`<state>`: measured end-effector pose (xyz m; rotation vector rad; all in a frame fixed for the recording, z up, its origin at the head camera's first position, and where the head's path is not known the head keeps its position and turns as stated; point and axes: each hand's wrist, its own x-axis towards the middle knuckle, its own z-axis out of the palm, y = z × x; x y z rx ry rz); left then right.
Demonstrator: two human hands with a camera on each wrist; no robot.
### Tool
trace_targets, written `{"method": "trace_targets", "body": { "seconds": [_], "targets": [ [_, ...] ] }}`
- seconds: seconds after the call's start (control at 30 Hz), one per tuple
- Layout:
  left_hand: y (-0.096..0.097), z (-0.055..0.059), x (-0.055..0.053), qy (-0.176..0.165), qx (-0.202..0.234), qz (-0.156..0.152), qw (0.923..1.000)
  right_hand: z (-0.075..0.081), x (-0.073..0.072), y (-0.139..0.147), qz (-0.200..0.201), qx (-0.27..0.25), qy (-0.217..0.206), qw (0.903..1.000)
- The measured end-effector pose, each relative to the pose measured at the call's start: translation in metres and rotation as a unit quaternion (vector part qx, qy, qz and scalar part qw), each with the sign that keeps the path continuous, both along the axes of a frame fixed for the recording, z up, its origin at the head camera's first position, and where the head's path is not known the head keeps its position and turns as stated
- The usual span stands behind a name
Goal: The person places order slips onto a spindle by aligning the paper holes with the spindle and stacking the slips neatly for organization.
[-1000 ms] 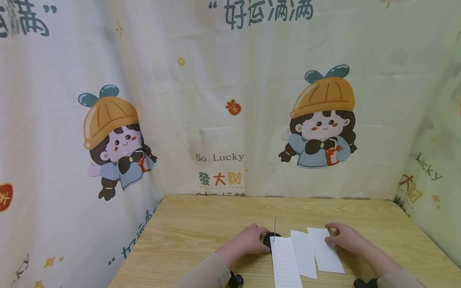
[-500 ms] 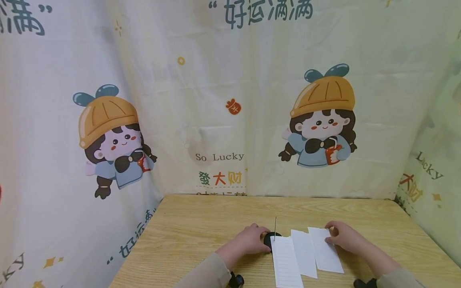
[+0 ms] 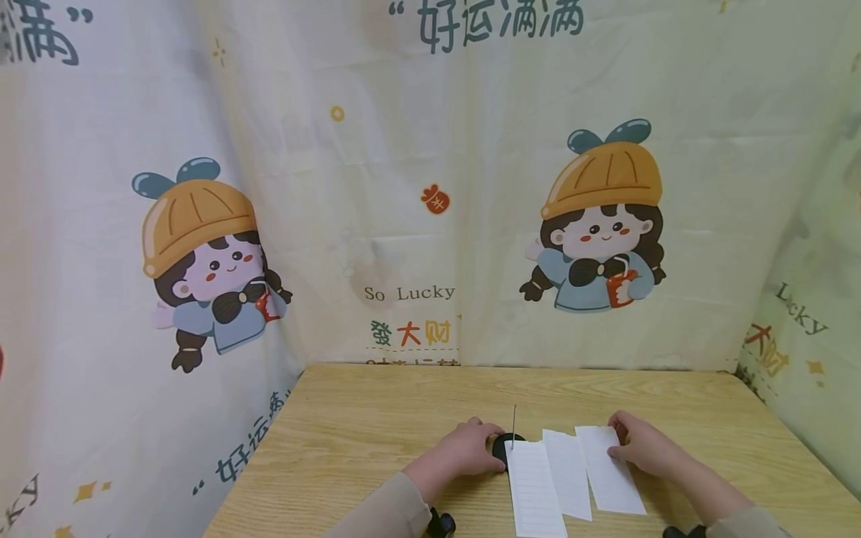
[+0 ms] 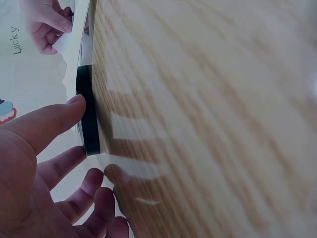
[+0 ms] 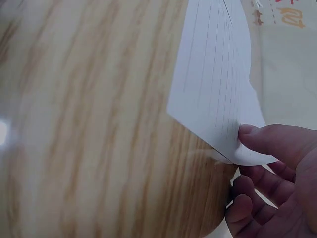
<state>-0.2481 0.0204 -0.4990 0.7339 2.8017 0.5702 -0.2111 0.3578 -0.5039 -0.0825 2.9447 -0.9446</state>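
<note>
My left hand (image 3: 464,447) holds the rim of a black round base (image 4: 88,114) on the table, thumb on one side and a fingertip on the other in the left wrist view. A thin metal spike (image 3: 514,422) stands upright from this base, like a bill spike. One lined paper slip (image 3: 534,489) has its top end at the spike; whether it is pierced is too small to tell. A second slip (image 3: 567,474) lies to its right. Further right, my right hand (image 3: 642,446) pinches the upper right edge of a third slip (image 3: 610,474), bending its corner in the right wrist view.
Everything stands on a wood-grain table (image 3: 377,403). Printed cloth (image 3: 403,246) hangs behind the table and at both sides. Dark wrist-worn devices (image 3: 440,523) show below the sleeves at the lower edge of the head view.
My right hand has shifted very slightly, and the lower end of the slip it pinches has moved a little to the right and nearer. The left hand and the base have stayed in place.
</note>
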Motion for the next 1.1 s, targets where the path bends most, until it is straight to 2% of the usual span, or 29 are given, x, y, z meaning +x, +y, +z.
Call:
{"method": "trace_targets", "body": {
  "seconds": [0.5, 0.7, 1.1],
  "targets": [
    [0.001, -0.003, -0.001, -0.002, -0.007, 0.0, 1.0, -0.004, 0.006, 0.006, -0.003, -0.047, 0.009, 0.9988],
    [0.002, -0.001, -0.003, -0.003, -0.007, 0.002, 1.0, -0.005, 0.006, 0.009, -0.003, -0.062, 0.025, 0.9978],
    [0.002, 0.002, -0.003, -0.012, -0.005, 0.01, 0.9999, 0.0, 0.008, 0.011, -0.005, -0.111, 0.018, 0.9937]
  ]
}}
